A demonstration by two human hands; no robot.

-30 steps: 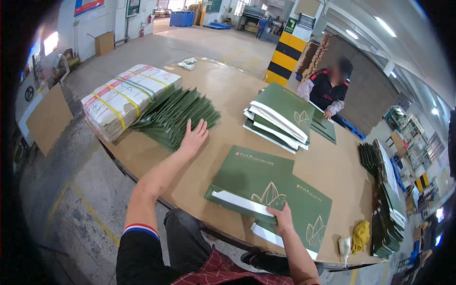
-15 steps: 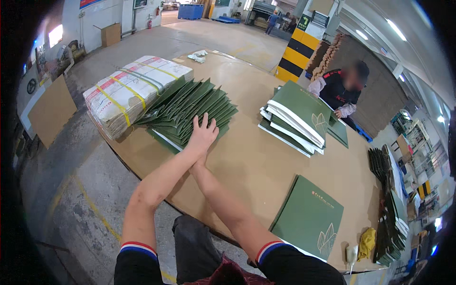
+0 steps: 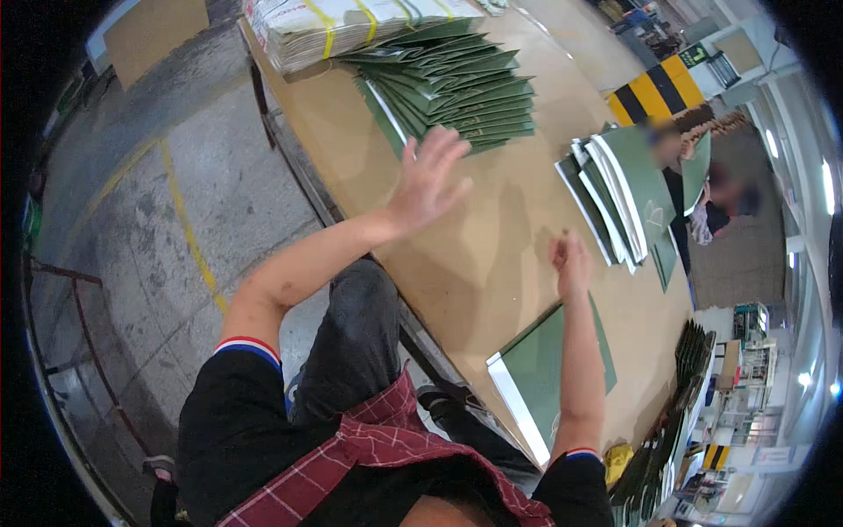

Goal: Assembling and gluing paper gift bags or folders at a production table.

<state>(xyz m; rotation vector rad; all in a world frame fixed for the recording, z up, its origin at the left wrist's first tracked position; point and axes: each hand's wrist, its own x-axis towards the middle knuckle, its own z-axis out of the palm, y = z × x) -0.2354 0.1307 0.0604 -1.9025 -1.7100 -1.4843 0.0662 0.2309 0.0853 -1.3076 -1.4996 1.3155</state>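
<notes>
Here both hands hover empty: left hand (image 3: 428,180) splayed near the green folders (image 3: 457,83), right hand (image 3: 571,262) loosely curled.

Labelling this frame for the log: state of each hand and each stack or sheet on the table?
Left hand: open, fingers spread, empty, at the fanned stack's near edge.
Right hand: loosely curled, empty, over bare table.
Fanned green sheets: flat, splayed.
Strapped bundle: bound with yellow bands.
Green folder: flat, closed, under the right forearm.
Green-and-white pile: stacked, uneven.
</notes>
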